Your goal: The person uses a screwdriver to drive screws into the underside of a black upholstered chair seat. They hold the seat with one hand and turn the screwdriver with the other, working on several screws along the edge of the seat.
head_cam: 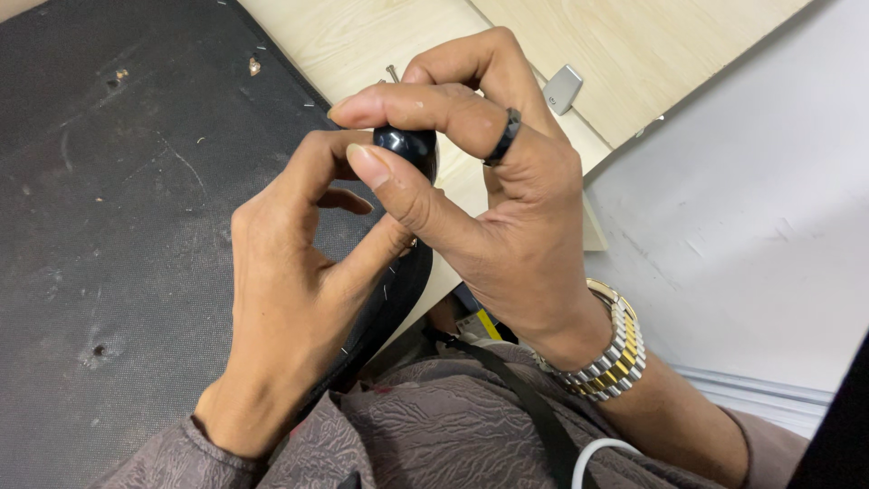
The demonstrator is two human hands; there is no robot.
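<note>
You held small glossy black rounded knob (407, 145) pinched at fingertips, above edge where dark mat met pale wood board. Most of knob was hidden; rest unclear.

free: dark mat (109, 226) left | blocked: metal clip (563, 88) on wooden board (634, 45)

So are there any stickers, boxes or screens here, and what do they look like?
Sticker or tag: partly hidden under the right hand near its wrist; small, white with a yellow stripe.
No boxes, signs or screens show.
Small grey metal piece: lies on the pale wooden board; whether it bears a label cannot be told.
</note>
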